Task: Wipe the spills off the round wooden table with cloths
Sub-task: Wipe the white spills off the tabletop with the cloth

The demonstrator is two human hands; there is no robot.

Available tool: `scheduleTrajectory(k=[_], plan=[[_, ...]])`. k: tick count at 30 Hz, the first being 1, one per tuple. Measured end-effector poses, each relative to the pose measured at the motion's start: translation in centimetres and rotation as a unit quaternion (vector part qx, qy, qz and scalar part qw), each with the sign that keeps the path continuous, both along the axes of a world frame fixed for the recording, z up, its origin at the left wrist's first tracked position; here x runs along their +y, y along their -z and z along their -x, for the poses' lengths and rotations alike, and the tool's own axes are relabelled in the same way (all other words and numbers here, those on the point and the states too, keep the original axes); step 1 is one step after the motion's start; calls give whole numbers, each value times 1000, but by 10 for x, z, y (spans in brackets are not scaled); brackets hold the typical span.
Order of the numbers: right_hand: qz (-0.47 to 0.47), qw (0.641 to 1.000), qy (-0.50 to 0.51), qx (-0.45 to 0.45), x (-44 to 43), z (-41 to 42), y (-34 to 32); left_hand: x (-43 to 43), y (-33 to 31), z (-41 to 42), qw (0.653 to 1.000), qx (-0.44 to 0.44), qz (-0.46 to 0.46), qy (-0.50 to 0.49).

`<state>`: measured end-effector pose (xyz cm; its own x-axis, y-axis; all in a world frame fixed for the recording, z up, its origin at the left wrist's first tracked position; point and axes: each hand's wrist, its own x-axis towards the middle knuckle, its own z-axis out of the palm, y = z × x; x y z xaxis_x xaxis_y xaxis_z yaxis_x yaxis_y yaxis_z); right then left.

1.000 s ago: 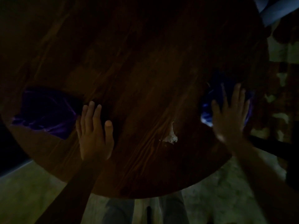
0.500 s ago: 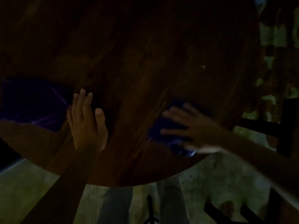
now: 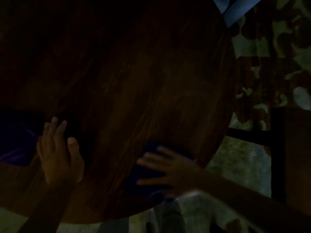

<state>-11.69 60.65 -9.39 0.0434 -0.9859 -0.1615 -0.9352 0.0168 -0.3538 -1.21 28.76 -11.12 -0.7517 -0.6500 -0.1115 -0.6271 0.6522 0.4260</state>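
Head view, very dim: the round wooden table [image 3: 134,81] fills most of the frame, its rim curving from the far right down to the near edge. The right hand [image 3: 166,170] lies flat with its fingers spread and pointing left, pressing a dark blue cloth [image 3: 146,180] onto the wood close to the near rim. Flat, spread fingers suit wiping, since they push the whole pad of cloth down at once. The left hand [image 3: 57,153] rests on the tabletop with straight fingers pointing away and holds nothing; it looks placed there to brace the person's lean. Just left of it, touching or nearly touching its fingers, a second, purple cloth [image 3: 15,140] lies bunched near the left rim.

No spill can be made out on the wood in this light, so how much wiping is left is hard to judge.

The blue cloth sits right at the near edge, and part of it may overhang; a stroke towards the person would likely drag it off. The open room lies far and to the right, across bare wood up to the right rim. Beyond that rim stand a dark chair frame [image 3: 277,148] and a patterned floor [image 3: 244,157], both off the table.
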Motion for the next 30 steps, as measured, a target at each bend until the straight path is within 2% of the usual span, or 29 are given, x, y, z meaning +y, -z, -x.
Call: scheduleTrajectory(k=[1, 2, 3, 5, 6, 7, 8, 9, 11, 12, 13, 15, 16, 18, 19, 21, 22, 23, 24, 25, 27, 28, 30], plan=[[3, 998, 54, 33, 24, 36, 4, -1, 0, 2, 1000, 4, -2, -1], [-3, 985, 161, 57, 39, 76, 9, -1, 1, 3, 1000, 9, 1, -2], [-28, 956, 285, 67, 42, 114, 10, -1, 2, 4, 1000, 12, 4, 1], [-38, 841, 531, 95, 19, 173, 11, -2, 4, 7, 1000, 17, 1, 12], [-36, 785, 611, 96, -6, 190, 11, -2, 4, 8, 1000, 17, 5, 17], [-41, 755, 647, 96, -34, 193, 12, -3, 5, 7, 1000, 16, 12, 18], [-30, 760, 640, 107, -61, 182, 14, -4, 5, 6, 1000, 9, 18, 17], [-5, 801, 588, 114, -83, 158, 17, -4, 6, 5, 1000, 2, 23, 17], [19, 927, 365, 82, -93, 77, 18, -3, 7, 3, 999, -3, 39, 21], [10, 966, 251, 56, -79, 36, 15, -1, 8, 4, 999, -2, 45, 22], [-6, 989, 146, 37, -57, 11, 9, -1, 8, 5, 998, 1, 52, 22], [-23, 998, 29, 49, -2, 23, 6, 2, 7, 6, 998, 0, 55, 21], [-32, 996, 38, 78, 22, 48, 9, 5, 7, 6, 999, -7, 47, 22], [-43, 973, 189, 122, 54, 114, 15, 6, 5, 9, 999, -13, 37, 19], [-43, 945, 300, 121, 58, 148, 14, 6, 6, 9, 999, -8, 39, 17], [-41, 843, 524, 113, 36, 193, 11, 2, 10, 8, 999, -1, 34, 19], [-50, 790, 601, 111, 11, 200, 10, -1, 13, 6, 999, 2, 35, 26], [-57, 769, 627, 112, -13, 192, 12, -4, 20, 2, 999, 4, 40, 30], [-39, 786, 606, 119, -33, 174, 13, -8, 28, -1, 999, 12, 37, 36], [0, 835, 539, 109, -47, 145, 17, -14, 37, -6, 999, 19, 28, 30], [16, 948, 309, 74, -46, 70, 16, -25, 55, -8, 999, 29, -18, -17], [7, 981, 185, 63, -33, 39, 12, -32, 61, -9, 999, 17, -24, -37], [-28, 999, 20, 30, 11, 16, 2, -31, 64, -13, 999, -17, 0, -37]])
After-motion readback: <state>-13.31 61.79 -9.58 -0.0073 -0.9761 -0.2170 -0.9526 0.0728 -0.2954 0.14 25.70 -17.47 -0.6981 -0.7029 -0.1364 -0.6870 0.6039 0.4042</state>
